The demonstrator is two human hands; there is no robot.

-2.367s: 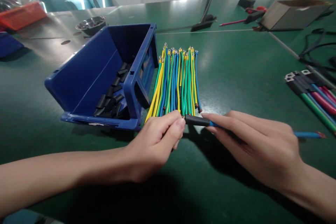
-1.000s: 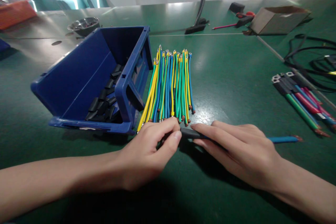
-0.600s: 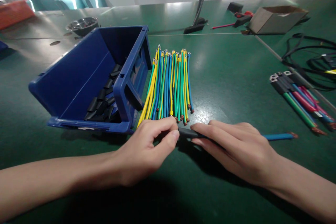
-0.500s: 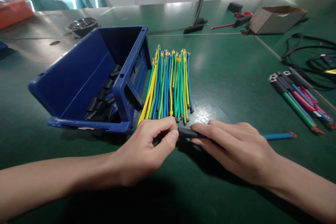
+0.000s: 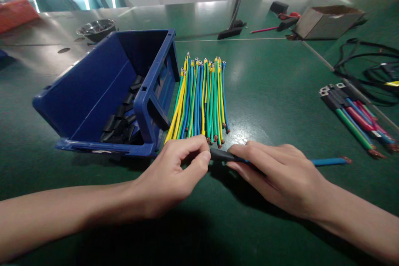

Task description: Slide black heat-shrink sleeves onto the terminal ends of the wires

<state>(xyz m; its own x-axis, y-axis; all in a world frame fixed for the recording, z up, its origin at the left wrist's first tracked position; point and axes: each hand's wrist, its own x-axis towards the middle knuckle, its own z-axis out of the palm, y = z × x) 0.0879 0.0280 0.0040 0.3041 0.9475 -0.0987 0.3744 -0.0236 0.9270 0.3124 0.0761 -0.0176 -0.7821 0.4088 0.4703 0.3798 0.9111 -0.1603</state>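
Observation:
A blue cable (image 5: pixel 331 161) with bare copper strands at its right end lies across both hands. A black sleeve (image 5: pixel 220 155) covers its left part, between the hands. My left hand (image 5: pixel 182 174) is closed in a pinch at the sleeve's left end; the fingers hide the tip. My right hand (image 5: pixel 277 172) is closed round the cable, thumb and fingertips by the sleeve's right edge, where a little blue shows. Just beyond the hands lies a row of yellow, green and blue cables (image 5: pixel 199 95) with metal lugs at their far ends.
A blue bin (image 5: pixel 84 91) at left holds several black sleeves (image 5: pixel 120 122). Thick cables with black-sleeved lugs (image 5: pixel 355 114) lie at right, near a coiled black cord (image 5: pixel 358 56). Farther back are a metal bowl (image 5: pixel 96 29), a stand (image 5: pixel 233 23) and a cardboard box (image 5: pixel 327 23).
The black sleeve sits slightly farther left, and a bit of blue cable now shows by my right fingertips. Both hands keep their grip and have hardly moved.

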